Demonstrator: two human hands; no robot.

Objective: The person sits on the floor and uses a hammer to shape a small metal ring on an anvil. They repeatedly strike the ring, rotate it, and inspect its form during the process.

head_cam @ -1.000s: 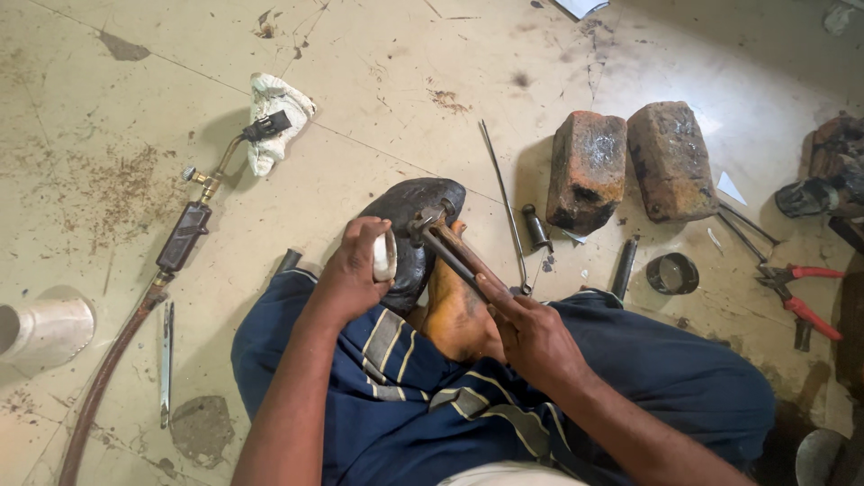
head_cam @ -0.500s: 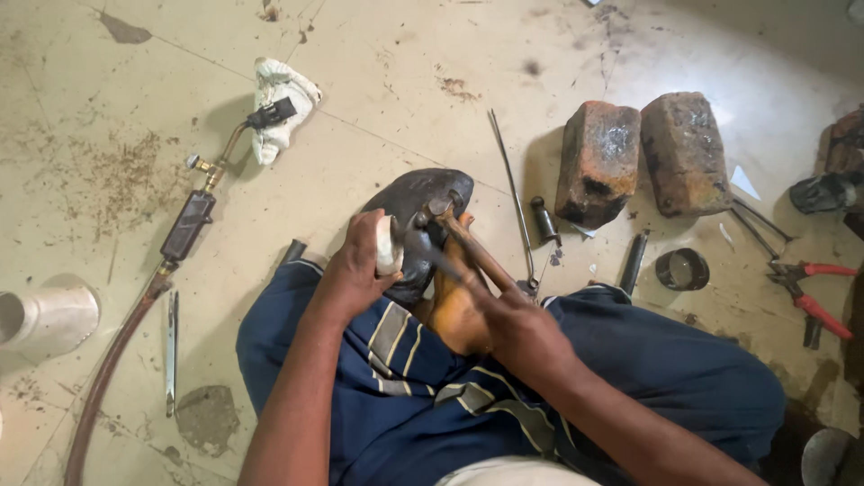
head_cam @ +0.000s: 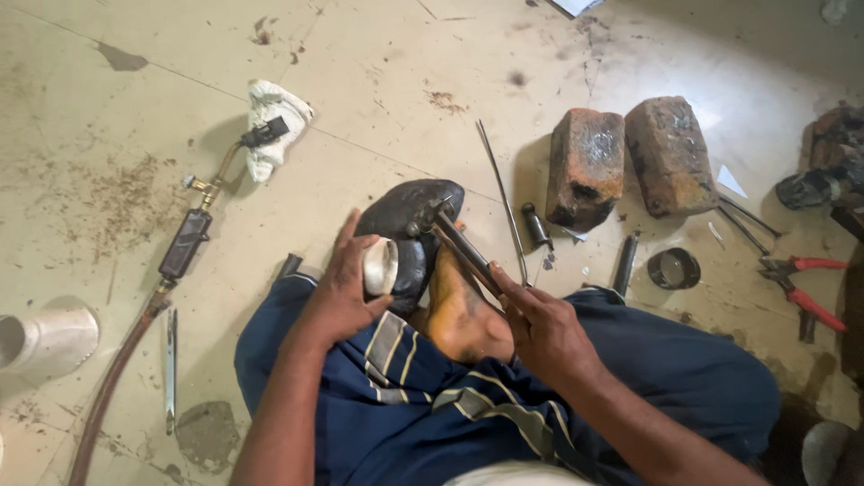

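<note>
A pale metal ring (head_cam: 380,266) stands on edge against a dark rounded block (head_cam: 412,225) on the floor, just ahead of the person's foot (head_cam: 461,310). The left hand (head_cam: 340,292) curls its fingers around the ring. The right hand (head_cam: 540,328) grips a small hammer (head_cam: 459,247), its head beside the ring. Two bricks (head_cam: 585,166) lie beyond, a thin rod (head_cam: 502,202) between. A gas torch (head_cam: 193,234) lies well to the left, red pliers (head_cam: 805,288) far right.

Soft, even daylight, faint shadows beside the bricks (head_cam: 621,166), slight motion blur, corners darker.
</note>
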